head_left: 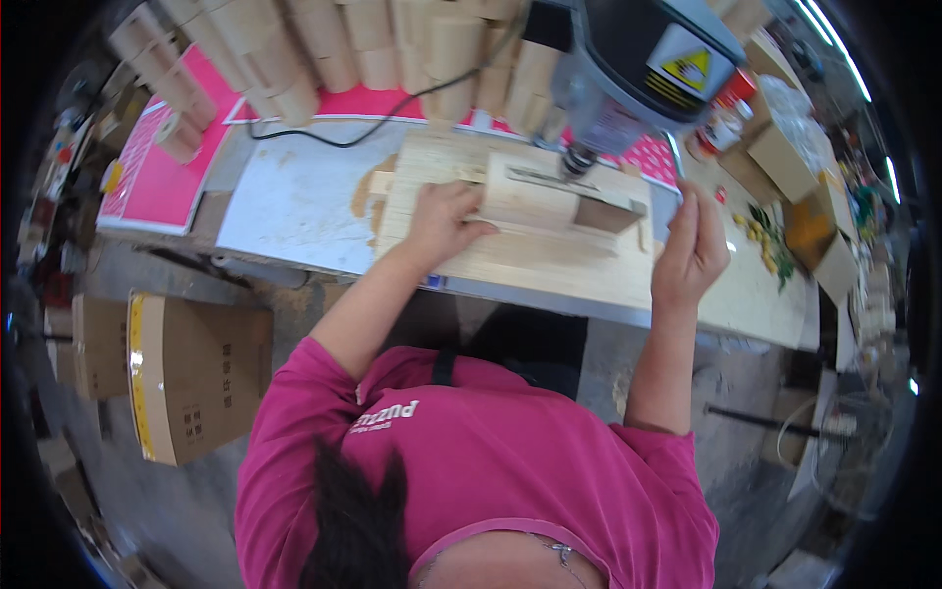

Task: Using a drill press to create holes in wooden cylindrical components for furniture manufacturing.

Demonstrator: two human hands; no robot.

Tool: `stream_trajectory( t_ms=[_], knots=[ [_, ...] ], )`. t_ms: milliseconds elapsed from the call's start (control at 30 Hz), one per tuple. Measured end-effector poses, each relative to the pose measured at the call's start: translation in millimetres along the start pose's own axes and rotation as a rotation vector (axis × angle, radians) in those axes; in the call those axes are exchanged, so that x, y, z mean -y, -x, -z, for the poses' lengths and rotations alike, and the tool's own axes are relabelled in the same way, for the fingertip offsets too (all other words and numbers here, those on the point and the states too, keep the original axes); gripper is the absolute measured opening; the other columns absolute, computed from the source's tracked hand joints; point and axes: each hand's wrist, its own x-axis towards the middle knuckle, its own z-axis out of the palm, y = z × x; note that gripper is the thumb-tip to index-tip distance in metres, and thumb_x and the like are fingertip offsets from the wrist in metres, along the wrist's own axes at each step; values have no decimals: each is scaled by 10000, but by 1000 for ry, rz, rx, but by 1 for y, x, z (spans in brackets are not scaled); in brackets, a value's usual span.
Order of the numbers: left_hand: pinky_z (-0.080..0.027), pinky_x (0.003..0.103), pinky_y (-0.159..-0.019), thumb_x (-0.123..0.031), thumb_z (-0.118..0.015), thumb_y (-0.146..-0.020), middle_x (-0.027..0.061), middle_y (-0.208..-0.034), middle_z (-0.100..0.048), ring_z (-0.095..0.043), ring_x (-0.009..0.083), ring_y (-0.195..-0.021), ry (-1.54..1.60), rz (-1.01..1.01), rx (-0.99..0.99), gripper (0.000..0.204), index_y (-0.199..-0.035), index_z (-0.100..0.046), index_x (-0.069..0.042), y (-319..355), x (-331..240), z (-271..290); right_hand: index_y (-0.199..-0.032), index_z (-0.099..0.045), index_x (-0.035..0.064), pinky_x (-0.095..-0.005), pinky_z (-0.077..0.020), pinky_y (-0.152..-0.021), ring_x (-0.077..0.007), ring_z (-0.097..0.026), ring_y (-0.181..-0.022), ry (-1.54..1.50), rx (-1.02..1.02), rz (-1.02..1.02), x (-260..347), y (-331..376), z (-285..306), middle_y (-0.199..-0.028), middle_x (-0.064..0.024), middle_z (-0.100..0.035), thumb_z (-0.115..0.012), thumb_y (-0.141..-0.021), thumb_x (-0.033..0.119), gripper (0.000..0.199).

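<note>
A pale wooden cylinder point(530, 201) lies on its side on a light wooden board point(549, 265). A dark slot-like line runs along its top, and a block with a dark face point(605, 214) adjoins its right end. Directly above it hangs the chuck of a drill press point(577, 162); I cannot tell whether the bit touches the wood. My left hand point(444, 228) is closed at the cylinder's left end, thumb along its near side. To the right of the board, my right hand point(690, 250) is raised with fingers curled, near the drill press; what it grips is hidden.
Stacked wooden cylinders point(343, 44) stand along the back on pink sheets point(186, 147). A black cable point(343, 143) crosses the table. At the right are a red-capped bottle point(721, 128) and open cartons point(785, 162). Cardboard boxes point(201, 378) stand on the floor at left.
</note>
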Motion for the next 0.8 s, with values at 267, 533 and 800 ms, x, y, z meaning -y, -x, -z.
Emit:
stream_trajectory(
  t_ms=[267, 533, 800],
  knots=[
    [-320, 358, -743, -337, -737, -598, 6, -769, -535, -538, 198, -792, 113, 6, 4, 524, -1064, -589, -149, 1, -11, -7, -983, -576, -53, -265, -410, -587, -164, -500, -622, -108, -79, 10, -46, 45, -34, -721, -85, -514, -426, -876, 22, 199],
    [-317, 359, -751, -331, -737, -594, 13, -779, -536, -535, 199, -810, 90, 55, 47, 518, -1056, -591, -150, 2, -10, -6, -885, -571, -54, -257, -368, -542, -141, -477, -610, 9, -15, 114, -37, 16, -5, -671, -92, -502, -421, -882, 16, 165],
    [-314, 374, -722, -331, -733, -588, 0, -766, -531, -531, 199, -819, 83, -60, 5, 469, -1003, -610, -151, -18, -36, -28, -902, -597, 17, -285, -416, -613, -197, -512, -636, 263, 17, 46, -44, -155, -4, -691, -96, -553, -472, -876, 266, 280]
  ],
)
